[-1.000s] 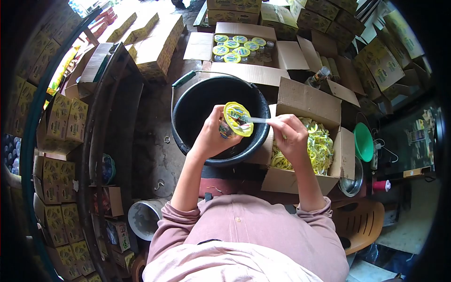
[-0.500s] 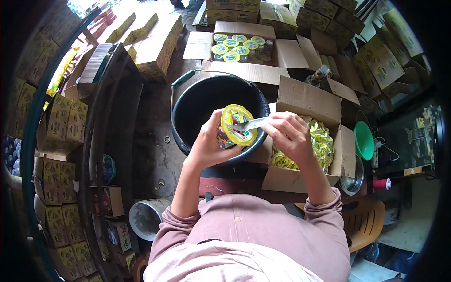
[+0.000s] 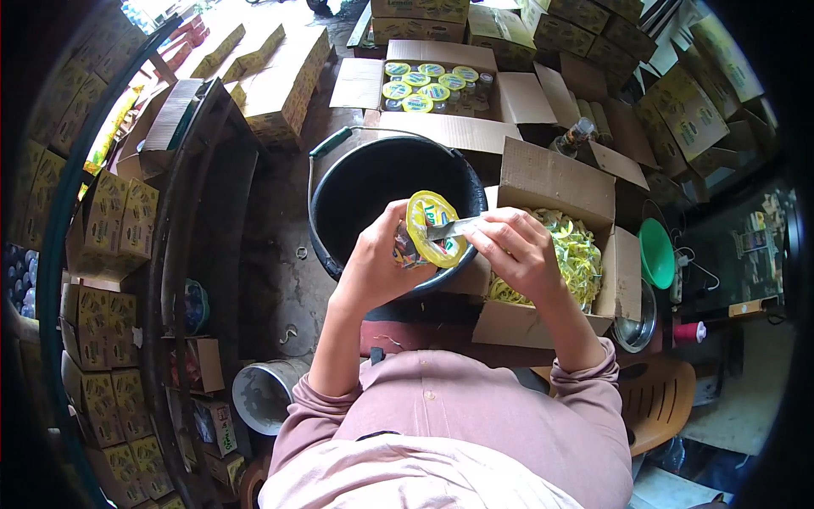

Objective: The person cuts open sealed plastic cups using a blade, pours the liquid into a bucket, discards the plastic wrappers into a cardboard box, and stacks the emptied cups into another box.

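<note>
My left hand (image 3: pixel 373 263) is wrapped around a plastic cup (image 3: pixel 426 209) with a yellow-rimmed lid film printed with green letters. The cup is tilted so its top faces my other hand. A metal knife (image 3: pixel 458 227) is pinched in my right hand (image 3: pixel 519 250), its blade lying against the lid film; whether the tip has gone through I cannot tell. Both hands are over the near right rim of a black bucket (image 3: pixel 356 182). Close to my right hand, a cardboard box (image 3: pixel 555 178) holds a heap of yellow-green strips (image 3: pixel 585 259).
Behind the bucket, an open carton (image 3: pixel 356 83) contains several yellow-lidded cups (image 3: pixel 432 91). A green bowl (image 3: pixel 655 253) and a red thread spool (image 3: pixel 689 332) are at the right. A white bucket (image 3: pixel 259 399) stands by a dark rack (image 3: pixel 161 297) on the left, near stacked cartons (image 3: pixel 110 220).
The cup has shifted slightly right and turned a little in my left hand. My right hand has moved slightly, and the knife still lies across the lid film.
</note>
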`<state>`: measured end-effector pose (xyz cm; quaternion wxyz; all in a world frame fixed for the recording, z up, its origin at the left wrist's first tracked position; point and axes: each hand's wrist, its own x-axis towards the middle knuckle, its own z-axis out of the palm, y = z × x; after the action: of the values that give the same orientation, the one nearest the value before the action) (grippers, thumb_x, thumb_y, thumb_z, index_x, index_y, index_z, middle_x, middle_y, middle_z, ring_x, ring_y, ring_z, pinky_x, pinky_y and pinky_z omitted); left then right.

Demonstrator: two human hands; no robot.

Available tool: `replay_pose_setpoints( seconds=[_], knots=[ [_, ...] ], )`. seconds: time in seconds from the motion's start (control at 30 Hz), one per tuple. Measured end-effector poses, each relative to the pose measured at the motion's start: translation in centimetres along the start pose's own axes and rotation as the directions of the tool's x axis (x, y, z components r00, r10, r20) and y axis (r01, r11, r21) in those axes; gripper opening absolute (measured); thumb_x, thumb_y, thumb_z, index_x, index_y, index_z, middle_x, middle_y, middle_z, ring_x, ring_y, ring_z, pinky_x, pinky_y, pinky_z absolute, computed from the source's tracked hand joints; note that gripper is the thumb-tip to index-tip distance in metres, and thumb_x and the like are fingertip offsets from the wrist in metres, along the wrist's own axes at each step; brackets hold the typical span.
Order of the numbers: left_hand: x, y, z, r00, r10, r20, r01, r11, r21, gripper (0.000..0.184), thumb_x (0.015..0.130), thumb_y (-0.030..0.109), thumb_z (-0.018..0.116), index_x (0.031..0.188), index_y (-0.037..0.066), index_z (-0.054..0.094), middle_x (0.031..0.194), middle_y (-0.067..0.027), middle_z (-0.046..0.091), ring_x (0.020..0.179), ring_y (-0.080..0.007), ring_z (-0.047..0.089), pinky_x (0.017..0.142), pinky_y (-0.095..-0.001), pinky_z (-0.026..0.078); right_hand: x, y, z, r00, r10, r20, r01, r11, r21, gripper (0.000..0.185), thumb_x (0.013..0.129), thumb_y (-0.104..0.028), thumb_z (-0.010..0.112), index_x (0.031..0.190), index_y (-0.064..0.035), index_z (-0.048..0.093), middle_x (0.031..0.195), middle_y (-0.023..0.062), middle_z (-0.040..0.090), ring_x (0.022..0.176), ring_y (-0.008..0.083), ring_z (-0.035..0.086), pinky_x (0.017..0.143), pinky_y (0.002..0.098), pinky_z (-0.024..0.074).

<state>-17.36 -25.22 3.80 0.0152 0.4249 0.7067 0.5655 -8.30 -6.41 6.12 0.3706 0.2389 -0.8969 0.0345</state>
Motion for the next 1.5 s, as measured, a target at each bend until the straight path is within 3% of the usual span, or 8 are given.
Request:
replay_pose_setpoints(
  seconds=[0.23, 0.43, 0.73, 1.13, 1.23, 1.37, 1.5],
  knots=[
    [0.1, 0.2, 0.2, 0.998, -0.055, 0.005, 0.055, 0.998, 0.004, 0.054, 0.062, 0.007, 0.073, 0.107, 0.0, 0.045, 0.088, -0.0125, 0.06, 0.077, -0.0199, 0.062, 0.068, -0.0279, 0.049, 0.2, 0.3, 0.6, 0.997, 0.002, -0.079, 0.003, 0.998, 0.066, 0.042, 0.065, -0.007, 0.063, 0.107, -0.0052, 0.059, 0.076, 0.0044, 0.059, 0.073, 0.0168, 0.06, 0.061, 0.0278, 0.0506],
    [0.2, -0.6, 0.3, 0.998, -0.055, 0.013, 0.055, 0.998, 0.029, 0.051, 0.066, 0.012, 0.073, 0.104, -0.003, 0.043, 0.082, -0.0153, 0.062, 0.073, -0.0202, 0.064, 0.062, -0.0274, 0.05, -0.5, 0.9, 1.9, 0.994, 0.044, -0.099, -0.034, 0.994, 0.102, 0.053, 0.069, 0.0, 0.059, 0.121, 0.003, 0.048, 0.075, 0.0072, 0.059, 0.066, 0.018, 0.059, 0.057, 0.0292, 0.05],
    [0.2, -1.0, 0.1, 0.998, -0.056, 0.018, 0.057, 0.998, -0.039, 0.048, 0.067, 0.013, 0.072, 0.101, -0.004, 0.043, 0.085, -0.016, 0.062, 0.079, -0.0207, 0.064, 0.067, -0.0284, 0.05, -0.2, 0.9, 3.0, 0.991, 0.062, -0.12, -0.044, 0.988, 0.145, 0.058, 0.067, 0.007, 0.057, 0.123, 0.0063, 0.043, 0.072, 0.009, 0.058, 0.064, 0.0204, 0.059, 0.058, 0.0309, 0.0504],
    [0.2, -0.9, -0.1, 0.993, -0.107, 0.045, 0.114, 0.976, -0.184, 0.048, 0.066, 0.009, 0.071, 0.105, -0.004, 0.046, 0.089, -0.012, 0.061, 0.082, -0.0154, 0.061, 0.072, -0.0271, 0.049, 0.0, 0.9, 3.2, 0.99, 0.052, -0.133, -0.033, 0.989, 0.145, 0.058, 0.067, 0.005, 0.058, 0.123, 0.0071, 0.043, 0.071, 0.0093, 0.059, 0.063, 0.0203, 0.06, 0.058, 0.0302, 0.0509],
    [0.3, -0.6, -0.5, 0.99, -0.119, 0.077, 0.131, 0.974, -0.185, 0.049, 0.067, 0.009, 0.07, 0.107, -0.004, 0.046, 0.09, -0.0112, 0.062, 0.082, -0.0142, 0.061, 0.073, -0.0266, 0.049, -0.1, 1.2, 3.0, 0.991, 0.041, -0.129, -0.021, 0.989, 0.148, 0.058, 0.067, 0.004, 0.058, 0.123, 0.0071, 0.043, 0.071, 0.0087, 0.059, 0.063, 0.0201, 0.06, 0.058, 0.0299, 0.0508],
    [0.2, -1.0, 0.0, 0.971, -0.134, 0.2, 0.197, 0.919, -0.34, 0.048, 0.067, 0.008, 0.069, 0.107, -0.004, 0.047, 0.091, -0.0102, 0.061, 0.083, -0.012, 0.06, 0.074, -0.026, 0.048, 0.3, 1.0, 3.0, 0.988, 0.019, -0.154, 0.004, 0.989, 0.147, 0.059, 0.067, 0.004, 0.058, 0.124, 0.0073, 0.042, 0.07, 0.0083, 0.058, 0.063, 0.0197, 0.06, 0.058, 0.0294, 0.0511],
    [0.2, -1.4, -0.3, 0.967, -0.105, 0.233, 0.181, 0.925, -0.333, 0.049, 0.067, 0.008, 0.069, 0.109, -0.003, 0.046, 0.092, -0.01, 0.061, 0.083, -0.0117, 0.06, 0.073, -0.0253, 0.048, 0.3, 1.0, 2.9, 0.99, 0.005, -0.138, 0.014, 0.99, 0.137, 0.059, 0.067, 0.003, 0.058, 0.124, 0.0082, 0.042, 0.07, 0.0082, 0.058, 0.064, 0.0192, 0.06, 0.059, 0.029, 0.0515]
  ],
)
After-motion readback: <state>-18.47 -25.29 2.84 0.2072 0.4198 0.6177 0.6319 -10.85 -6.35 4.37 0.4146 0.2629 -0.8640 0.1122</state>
